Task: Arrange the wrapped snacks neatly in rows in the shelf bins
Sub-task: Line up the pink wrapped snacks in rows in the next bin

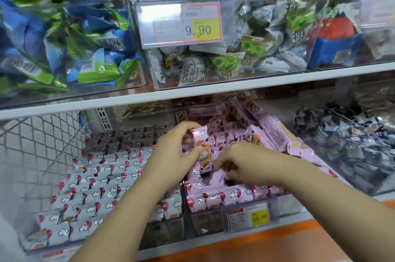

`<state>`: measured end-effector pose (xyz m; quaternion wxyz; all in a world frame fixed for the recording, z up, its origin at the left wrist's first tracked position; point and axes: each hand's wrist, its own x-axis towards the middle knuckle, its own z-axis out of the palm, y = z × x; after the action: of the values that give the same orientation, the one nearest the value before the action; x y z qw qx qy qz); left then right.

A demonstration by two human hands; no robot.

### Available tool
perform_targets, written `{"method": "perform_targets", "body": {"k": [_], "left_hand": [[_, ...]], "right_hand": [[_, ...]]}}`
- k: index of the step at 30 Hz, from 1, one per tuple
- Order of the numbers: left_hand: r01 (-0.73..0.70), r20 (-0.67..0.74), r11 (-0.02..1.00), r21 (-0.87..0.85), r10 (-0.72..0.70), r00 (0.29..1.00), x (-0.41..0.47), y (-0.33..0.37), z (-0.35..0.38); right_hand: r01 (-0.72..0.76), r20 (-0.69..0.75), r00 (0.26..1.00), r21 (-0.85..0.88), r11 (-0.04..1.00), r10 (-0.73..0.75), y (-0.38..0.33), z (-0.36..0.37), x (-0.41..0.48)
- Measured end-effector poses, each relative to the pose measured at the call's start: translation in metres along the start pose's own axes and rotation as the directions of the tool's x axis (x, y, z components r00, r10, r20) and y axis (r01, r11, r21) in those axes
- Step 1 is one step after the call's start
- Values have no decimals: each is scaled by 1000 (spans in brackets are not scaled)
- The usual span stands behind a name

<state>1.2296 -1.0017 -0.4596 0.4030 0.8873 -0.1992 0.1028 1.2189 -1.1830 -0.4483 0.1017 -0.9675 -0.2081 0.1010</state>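
Note:
My left hand [173,152] grips an upright pink wrapped snack [203,150] over the middle clear bin [245,216] on the lower shelf. That bin holds several pink snacks [226,195], a tidy row at the front and a loose heap [263,131] at the back. My right hand [245,163] reaches down into the bin just right of the held snack, fingers curled among the wrappers; what they hold is hidden. The bin to the left carries white wrapped snacks [100,176] with red balloons laid in neat rows.
The right lower bin holds dark wrapped sweets [350,144]. Upper shelf bins hold blue-green packs [64,43], grey-green packs [256,33] and red-blue packs [337,37]. Price tags [181,22] hang on bin fronts. A wire mesh panel [32,144] stands at the left. An orange shelf edge [256,244] runs below.

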Motion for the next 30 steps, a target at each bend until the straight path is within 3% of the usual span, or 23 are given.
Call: {"method": "perform_targets", "body": {"k": [4, 9, 11, 13, 18, 24, 30], "left_hand": [[-16, 96, 995, 103, 6, 995, 5, -7, -3], [-43, 128, 989, 142, 25, 991, 10, -12, -5], [-64, 142, 985, 161, 41, 989, 12, -12, -6], [-73, 151, 984, 163, 48, 987, 13, -12, -7], [-58, 228, 961, 270, -5, 974, 22, -11, -4], [-106, 360, 843, 527, -109, 927, 40, 5, 1], [-164, 440, 730, 663, -203, 874, 53, 9, 13]], "right_hand": [[11, 121, 992, 134, 991, -28, -1, -2, 13], [-15, 208, 978, 167, 986, -20, -6, 4, 22], [-36, 109, 994, 217, 976, 13, -5, 2, 22], [-55, -78, 994, 256, 965, 77, -3, -7, 14], [32, -413, 900, 380, 924, 138, -2, -25, -28], [162, -503, 852, 519, 839, 146, 11, 1, -47], [241, -584, 795, 551, 799, 163, 21, 0, -58]]}}
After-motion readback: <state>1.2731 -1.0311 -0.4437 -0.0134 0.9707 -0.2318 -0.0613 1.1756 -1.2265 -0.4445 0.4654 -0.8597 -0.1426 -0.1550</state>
